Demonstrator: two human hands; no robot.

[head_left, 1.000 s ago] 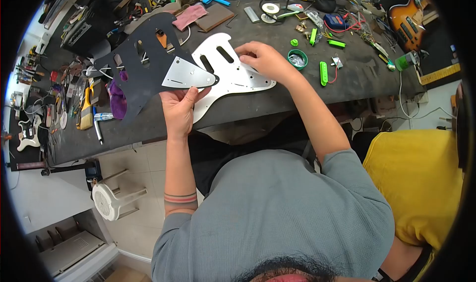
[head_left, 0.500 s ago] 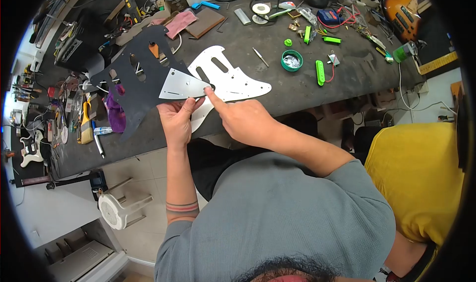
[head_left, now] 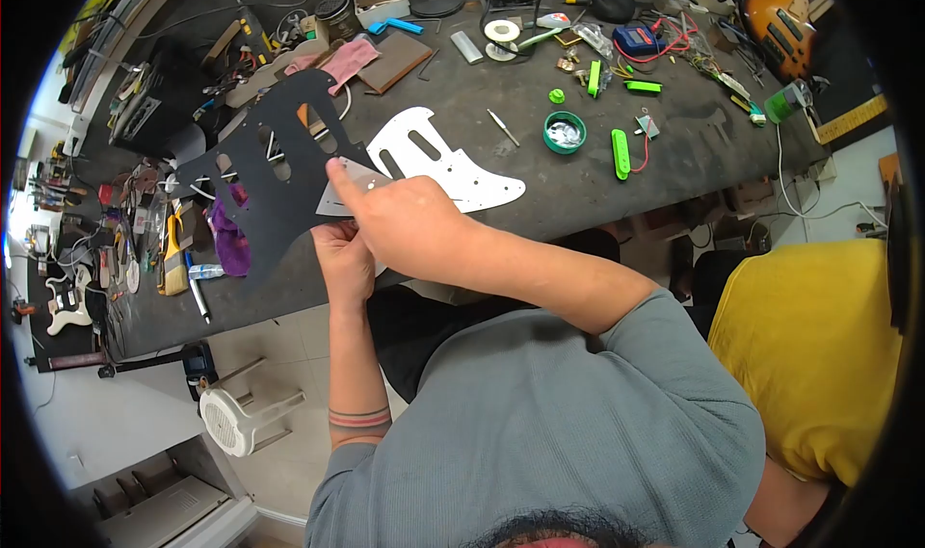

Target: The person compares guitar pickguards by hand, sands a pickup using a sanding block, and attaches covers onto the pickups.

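Observation:
My left hand (head_left: 344,267) grips the lower edge of a black guitar pickguard (head_left: 275,206), tilted above the bench. A pale silver plate (head_left: 364,173) lies against the pickguard's right part, partly covered by my right hand (head_left: 412,228). That hand points, its index finger stretched out and its tip at the plate's upper left corner; the other fingers are curled and partly hidden. Just behind and to the right, a white pickguard (head_left: 472,184) rests on the bench, partly hidden by my right hand.
On the dark workbench (head_left: 520,187) are a green round tub (head_left: 565,132), a green pickup (head_left: 620,154), a screwdriver-like tool (head_left: 503,127) and a purple cloth (head_left: 229,243). A sunburst guitar (head_left: 779,30) lies far right. A person in a yellow shirt (head_left: 809,346) is at my right.
My right index finger has moved left along the plate, from its right tip to its upper left corner. The held pickguard has shifted slightly lower in view.

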